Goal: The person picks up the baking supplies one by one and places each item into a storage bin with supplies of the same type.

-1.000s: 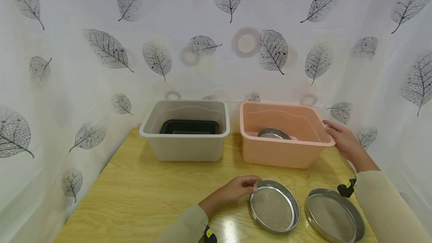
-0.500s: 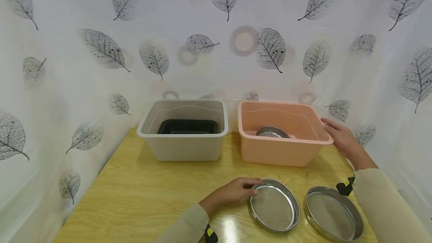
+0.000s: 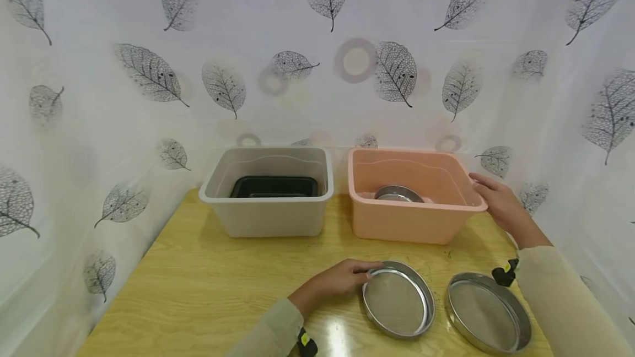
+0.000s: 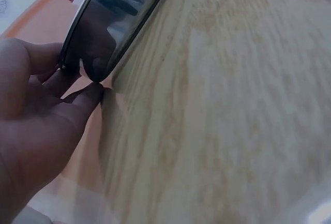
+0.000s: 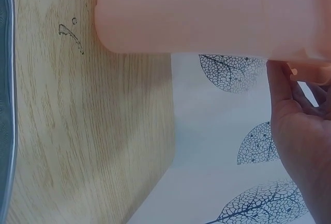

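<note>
My left hand (image 3: 337,282) pinches the left rim of a round metal sieve (image 3: 398,304) on the wooden table. In the left wrist view, the thumb and fingers of that hand (image 4: 44,110) meet the shiny sieve wall (image 4: 111,25) from both sides. At the back right, my right hand (image 3: 503,208) grips the right-hand rim of a pink plastic tub (image 3: 407,225). The right wrist view has this hand (image 5: 302,131) with its fingers hooked at the tub's lip. Another metal sieve (image 3: 398,193) lies inside the pink tub, partly hidden by the front wall.
A second flat sieve (image 3: 488,313) lies to the right of the pinched one, near the right sleeve. Left of the pink tub stands a grey tub (image 3: 275,219) holding a black tray (image 3: 275,186). A leaf-patterned curtain (image 3: 297,103) hangs behind the table (image 3: 223,285).
My left hand has closed on the sieve's rim, and the sieve has shifted slightly left. My right hand stays on the pink tub's rim.
</note>
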{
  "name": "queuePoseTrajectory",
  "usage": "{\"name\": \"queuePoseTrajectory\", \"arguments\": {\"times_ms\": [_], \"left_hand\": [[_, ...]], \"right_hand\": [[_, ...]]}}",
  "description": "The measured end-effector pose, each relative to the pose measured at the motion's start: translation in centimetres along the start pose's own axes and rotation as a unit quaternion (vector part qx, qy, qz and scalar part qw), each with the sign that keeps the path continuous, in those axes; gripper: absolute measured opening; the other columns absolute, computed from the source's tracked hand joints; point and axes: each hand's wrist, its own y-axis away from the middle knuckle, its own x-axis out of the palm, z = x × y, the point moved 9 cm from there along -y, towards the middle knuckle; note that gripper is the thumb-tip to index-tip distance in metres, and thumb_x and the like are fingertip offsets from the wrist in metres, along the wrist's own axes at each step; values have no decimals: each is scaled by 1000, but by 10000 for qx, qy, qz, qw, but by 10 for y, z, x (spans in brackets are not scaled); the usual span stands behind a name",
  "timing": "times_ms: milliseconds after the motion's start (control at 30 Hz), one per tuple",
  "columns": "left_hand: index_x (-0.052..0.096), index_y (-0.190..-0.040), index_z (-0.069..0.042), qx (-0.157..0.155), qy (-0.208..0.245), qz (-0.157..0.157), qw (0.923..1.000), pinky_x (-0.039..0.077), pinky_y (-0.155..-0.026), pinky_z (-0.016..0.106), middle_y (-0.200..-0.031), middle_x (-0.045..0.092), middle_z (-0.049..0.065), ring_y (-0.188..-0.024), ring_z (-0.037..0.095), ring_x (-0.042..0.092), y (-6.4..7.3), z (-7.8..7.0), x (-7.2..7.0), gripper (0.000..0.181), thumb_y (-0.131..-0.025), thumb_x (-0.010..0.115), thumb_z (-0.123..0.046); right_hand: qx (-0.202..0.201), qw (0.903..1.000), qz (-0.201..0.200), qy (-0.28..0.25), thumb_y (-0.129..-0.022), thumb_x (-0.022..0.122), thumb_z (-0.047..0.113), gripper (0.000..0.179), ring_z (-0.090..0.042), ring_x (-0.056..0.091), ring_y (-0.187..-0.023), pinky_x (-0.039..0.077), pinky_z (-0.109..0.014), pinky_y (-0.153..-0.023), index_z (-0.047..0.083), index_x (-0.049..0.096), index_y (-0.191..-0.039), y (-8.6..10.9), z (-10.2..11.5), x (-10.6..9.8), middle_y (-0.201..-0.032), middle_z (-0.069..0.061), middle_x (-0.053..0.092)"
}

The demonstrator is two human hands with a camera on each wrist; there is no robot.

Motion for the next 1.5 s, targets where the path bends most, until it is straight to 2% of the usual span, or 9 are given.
{"name": "queuePoseTrajectory", "arguments": {"times_ms": [233,467,567,700,800,900,1067,1267,1500], "left_hand": [[53,-147,-33,-12,188,-66,9998,33,-119,29,-149,48,-20,-144,8,37,2,-7,-10,43,-106,52,-20],[58,-144,-28,-49,568,-255,9980,42,-111,25,-148,53,-15,-142,11,41,5,-1,-21,43,-103,57,-15],[59,-143,-26,-96,967,-228,9950,48,-103,25,-149,53,-9,-139,12,44,6,5,-21,43,-102,58,-14],[59,-143,-24,-189,1608,-170,9867,55,-94,28,-151,52,-2,-132,16,50,6,12,-22,42,-102,58,-12],[59,-143,-23,-229,1870,-134,9820,56,-93,31,-152,51,0,-128,19,55,5,14,-24,43,-102,58,-12],[59,-143,-23,-220,1872,-117,9820,58,-92,34,-151,51,2,-124,21,59,4,11,-28,43,-102,59,-12],[57,-145,-21,-51,1668,-62,9860,59,-92,37,-151,52,5,-120,25,62,3,-2,-34,45,-102,58,-11],[53,-148,-17,267,1440,30,9892,58,-94,36,-153,49,7,-130,33,56,4,-24,-42,44,-104,55,-11],[53,-148,-20,361,1437,134,9889,58,-95,37,-153,50,6,-131,30,57,4,-59,-52,46,-103,58,-14]], "right_hand": [[27,10000,-61,-20,-106,41,50,74,15,58,-96,55,-13,-81,13,11,-163,1,-1,0,-161,-30,22],[-6,10000,-6,-54,-106,41,49,74,14,58,-97,55,-14,-81,14,11,-163,0,-2,-1,-161,-30,21],[14,9999,5,-109,-106,42,49,74,15,58,-97,55,-13,-82,15,11,-163,-1,-3,0,-162,-29,20],[31,9998,9,-194,-106,42,49,74,16,58,-98,55,-13,-82,15,11,-163,-1,-3,0,-163,-28,19],[32,9997,13,-239,-106,42,50,74,16,58,-98,55,-12,-83,15,11,-163,0,-2,0,-163,-27,18],[17,9996,45,-283,-105,43,50,75,16,58,-99,55,-12,-83,14,11,-163,1,-1,1,-164,-27,17],[21,9994,72,-333,-106,43,48,75,16,58,-100,55,-13,-83,14,10,-163,4,0,1,-165,-25,17],[43,9995,51,-322,-106,42,48,74,17,57,-99,54,-12,-83,12,11,-163,4,1,2,-165,-26,16],[109,9996,27,-272,-106,43,50,75,19,56,-97,54,-11,-82,13,11,-163,2,1,2,-164,-28,14]]}}
